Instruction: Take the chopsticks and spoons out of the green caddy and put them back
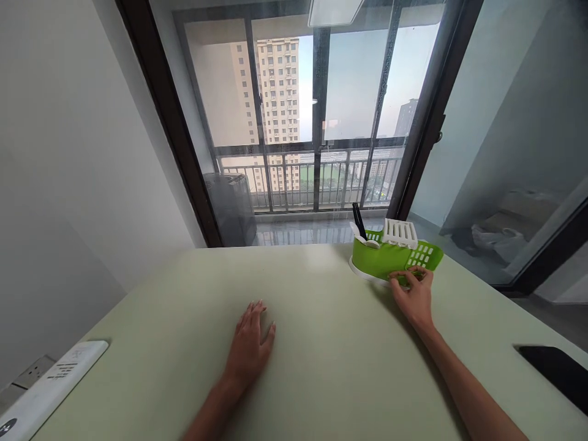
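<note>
A green plastic drainer rack (379, 258) on a white base stands at the far right of the pale green table (321, 367). It holds a white slatted insert (400, 232), dark chopsticks (358, 222) and a white utensil. My right hand (413, 295) reaches to the rack's near edge, fingers curled on its green rim. My left hand (250, 343) lies flat on the table top, palm down, fingers apart, holding nothing.
A white power strip (48, 383) lies at the table's left edge beside a wall socket. A black phone (558, 370) lies at the right edge. Behind the table are glass balcony doors, with a grey appliance (232, 205) outside.
</note>
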`<state>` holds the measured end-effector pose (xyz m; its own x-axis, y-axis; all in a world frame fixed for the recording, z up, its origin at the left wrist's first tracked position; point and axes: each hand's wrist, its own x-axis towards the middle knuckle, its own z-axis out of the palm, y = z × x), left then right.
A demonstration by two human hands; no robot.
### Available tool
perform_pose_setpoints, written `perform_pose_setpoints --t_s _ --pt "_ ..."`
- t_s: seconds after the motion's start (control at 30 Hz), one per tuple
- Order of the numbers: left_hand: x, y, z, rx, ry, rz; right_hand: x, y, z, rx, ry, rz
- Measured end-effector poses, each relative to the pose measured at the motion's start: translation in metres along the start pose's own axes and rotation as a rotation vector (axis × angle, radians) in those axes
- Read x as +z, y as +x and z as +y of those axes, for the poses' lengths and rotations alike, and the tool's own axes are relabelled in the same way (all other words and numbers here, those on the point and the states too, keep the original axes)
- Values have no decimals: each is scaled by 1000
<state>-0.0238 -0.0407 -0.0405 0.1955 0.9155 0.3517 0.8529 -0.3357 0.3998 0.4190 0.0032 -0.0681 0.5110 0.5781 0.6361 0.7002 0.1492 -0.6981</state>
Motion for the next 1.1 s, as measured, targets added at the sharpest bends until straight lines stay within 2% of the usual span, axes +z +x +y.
perform_pose_setpoints --t_s 0.23,0.5,1.1 --pt "1 0 -1 3 18 -20 3 -4 -8 -14 44 -23" --pt "-1 0 2 -6 3 -28 8 -16 -28 -28 99 -126" --pt "0 0 3 -16 10 -40 17 -63 -104 -217 281 -463"
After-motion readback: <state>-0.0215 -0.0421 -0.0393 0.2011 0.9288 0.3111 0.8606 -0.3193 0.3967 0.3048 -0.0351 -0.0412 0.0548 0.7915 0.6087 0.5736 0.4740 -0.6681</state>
